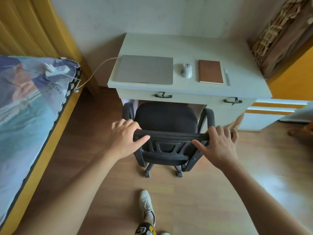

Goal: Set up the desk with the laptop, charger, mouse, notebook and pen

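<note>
On the white desk (186, 46) lie a closed grey laptop (145, 69), a white mouse (186, 70), a brown notebook (210, 72) and a pale pen (227, 77), in a row from left to right. A white charger cable (94, 72) runs from the laptop's left side to a white power strip (56, 70) on the bed. A black office chair (166, 119) stands in front of the desk. My left hand (126, 137) and my right hand (218, 146) each grip the top of its backrest.
A bed (25, 107) with a printed cover fills the left side, with yellow curtains (25, 26) behind it. The desk has two drawers with dark handles (163, 95). A brown patterned cloth (279, 31) hangs at the right. My shoe (147, 206) is on the wooden floor.
</note>
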